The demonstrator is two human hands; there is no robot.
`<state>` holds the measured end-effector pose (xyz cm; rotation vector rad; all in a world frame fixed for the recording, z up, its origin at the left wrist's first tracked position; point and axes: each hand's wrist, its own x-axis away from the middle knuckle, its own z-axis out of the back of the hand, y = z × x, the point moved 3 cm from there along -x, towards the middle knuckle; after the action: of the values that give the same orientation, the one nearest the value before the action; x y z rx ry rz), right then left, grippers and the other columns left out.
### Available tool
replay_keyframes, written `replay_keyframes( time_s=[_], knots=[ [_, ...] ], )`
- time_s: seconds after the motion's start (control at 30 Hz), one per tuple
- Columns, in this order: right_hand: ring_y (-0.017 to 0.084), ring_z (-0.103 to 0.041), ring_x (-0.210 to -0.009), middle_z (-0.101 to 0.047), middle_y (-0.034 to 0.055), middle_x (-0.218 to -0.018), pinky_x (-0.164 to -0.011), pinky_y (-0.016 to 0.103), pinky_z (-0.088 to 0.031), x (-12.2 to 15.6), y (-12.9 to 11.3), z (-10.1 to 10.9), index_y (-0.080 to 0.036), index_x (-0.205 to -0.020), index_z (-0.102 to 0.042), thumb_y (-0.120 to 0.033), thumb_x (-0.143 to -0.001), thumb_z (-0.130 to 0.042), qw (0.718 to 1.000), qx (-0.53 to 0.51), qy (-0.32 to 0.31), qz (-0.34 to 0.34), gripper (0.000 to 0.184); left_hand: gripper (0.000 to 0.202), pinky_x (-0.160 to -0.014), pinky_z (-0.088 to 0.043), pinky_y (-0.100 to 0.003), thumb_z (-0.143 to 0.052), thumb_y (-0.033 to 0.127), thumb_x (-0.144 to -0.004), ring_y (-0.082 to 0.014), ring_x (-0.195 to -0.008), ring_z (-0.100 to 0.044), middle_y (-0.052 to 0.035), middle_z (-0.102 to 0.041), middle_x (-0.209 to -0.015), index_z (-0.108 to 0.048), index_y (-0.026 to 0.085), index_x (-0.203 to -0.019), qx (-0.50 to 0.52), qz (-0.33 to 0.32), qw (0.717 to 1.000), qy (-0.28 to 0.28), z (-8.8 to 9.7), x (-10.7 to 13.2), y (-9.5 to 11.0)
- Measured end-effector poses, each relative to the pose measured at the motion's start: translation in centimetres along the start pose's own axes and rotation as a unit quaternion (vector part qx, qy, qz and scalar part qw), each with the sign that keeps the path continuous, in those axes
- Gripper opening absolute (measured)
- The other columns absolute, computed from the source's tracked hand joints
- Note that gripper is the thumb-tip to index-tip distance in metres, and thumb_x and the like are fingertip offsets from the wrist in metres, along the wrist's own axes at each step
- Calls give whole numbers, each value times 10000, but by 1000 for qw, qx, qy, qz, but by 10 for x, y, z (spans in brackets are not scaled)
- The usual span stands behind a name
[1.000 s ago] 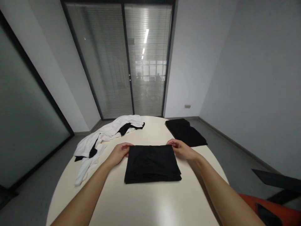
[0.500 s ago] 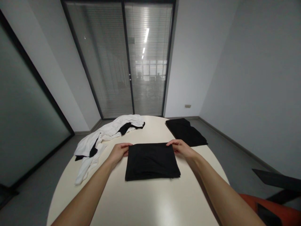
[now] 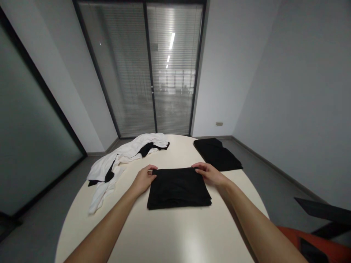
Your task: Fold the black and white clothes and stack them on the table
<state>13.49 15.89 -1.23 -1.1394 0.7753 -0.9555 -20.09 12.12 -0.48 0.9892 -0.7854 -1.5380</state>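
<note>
A black garment point(image 3: 178, 190), folded into a neat rectangle with several layers at its near edge, lies flat in front of me. My left hand point(image 3: 144, 179) is closed at its far left corner, with the thumb on the cloth and the fingers at the back edge. At the far right corner, my right hand point(image 3: 210, 174) pinches the same garment, its index finger reaching along the back edge. The kind of garment cannot be made out.
The folded garment rests on a cream table point(image 3: 153, 237) with a rounded edge. White-and-black clothing point(image 3: 128, 149) lies loosely heaped at the back left. Another folded black garment point(image 3: 219, 155) is at the back right. An orange chair point(image 3: 290, 235) stands at the lower right.
My left hand has shifted slightly right, its thumb now over the garment's corner. My right hand has slid a little left along the back edge. The garment's far edge is slightly nearer.
</note>
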Motion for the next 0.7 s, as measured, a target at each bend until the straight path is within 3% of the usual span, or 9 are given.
replay_keyframes(
  time_s=[0.1,0.17,0.23,0.33,0.47,0.7],
  knots=[
    [274,-625,-1040,-700,103,-1097,-972,446,-460,4,-18,-5,-205,-1043,-730,-579,-862,-635,984,153,42,78,427,307,-1144,-361,-447,-633,289,-843,-283,-1289,-535,-121,-601,-1356,-695,200,-1130,-139,-117,983,29,-7,13,27],
    [311,-547,-1226,-663,120,-1240,-1115,481,-354,10,-36,-14,-231,-1038,-758,-546,-907,-596,953,260,70,135,378,431,-1202,-282,-458,-577,356,-923,-289,-1434,-386,-107,-435,-1548,-616,224,-1331,-196,-170,966,-22,-19,25,45],
    [312,-449,-1355,-616,114,-1354,-1178,481,-280,17,-52,-28,-254,-1178,-732,-537,-948,-545,935,308,52,168,409,600,-1228,-197,-517,-579,445,-934,-326,-1522,-201,-78,-242,-1657,-460,276,-1497,-241,-198,945,-94,-32,39,58],
    [326,-236,-1501,-442,62,-1560,-1227,526,-156,24,-60,-51,-318,-1447,-545,-608,-946,-521,928,340,-55,144,579,772,-1217,-96,-607,-588,543,-914,-377,-1542,-14,-74,-94,-1688,-280,313,-1583,-292,-185,920,-187,-46,52,59],
    [363,-57,-1542,-177,32,-1675,-1228,586,-28,27,-49,-62,-350,-1571,-319,-714,-907,-493,922,361,-137,33,777,789,-1189,-19,-663,-547,586,-922,-388,-1537,33,-96,-65,-1684,-232,319,-1594,-317,-150,908,-230,-52,55,50],
    [421,-46,-1529,-148,96,-1674,-1220,599,-10,31,-54,-55,-326,-1549,-374,-685,-612,-821,914,374,-145,59,1099,799,-1171,-5,-692,-519,608,-919,-414,-1533,-10,-124,-110,-1676,-237,293,-1597,-336,-105,913,-205,-59,58,54]
  ],
)
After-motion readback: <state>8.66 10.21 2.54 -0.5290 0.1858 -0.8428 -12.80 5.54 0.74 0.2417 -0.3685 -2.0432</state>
